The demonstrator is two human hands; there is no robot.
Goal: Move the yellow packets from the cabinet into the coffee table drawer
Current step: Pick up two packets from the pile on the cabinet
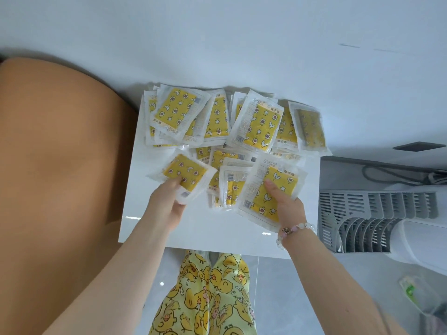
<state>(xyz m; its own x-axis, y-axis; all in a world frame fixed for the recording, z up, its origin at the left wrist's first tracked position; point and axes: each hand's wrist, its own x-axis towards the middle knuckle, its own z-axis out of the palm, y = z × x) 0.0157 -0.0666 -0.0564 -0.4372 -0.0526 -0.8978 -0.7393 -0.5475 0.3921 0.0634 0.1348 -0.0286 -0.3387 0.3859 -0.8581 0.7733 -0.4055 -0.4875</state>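
Several yellow packets in clear wrappers, printed with stars, moons and flowers, lie in a loose pile [217, 119] on the white cabinet top [200, 228]. My left hand [169, 201] grips one packet [185, 174] at the pile's near left, thumb on top. My right hand [287, 204], a bead bracelet on its wrist, holds another packet [273, 189] at the near right, thumb pressed on its yellow face. More packets lie between and behind both hands. No drawer is in view.
A tan rounded cushion or seat [60, 165] fills the left side. Right of the cabinet stand a grey slatted rack [367, 221] and a white container [430, 245]. The wall rises behind. Yellow duck-print trousers [208, 296] and grey floor tiles lie below.
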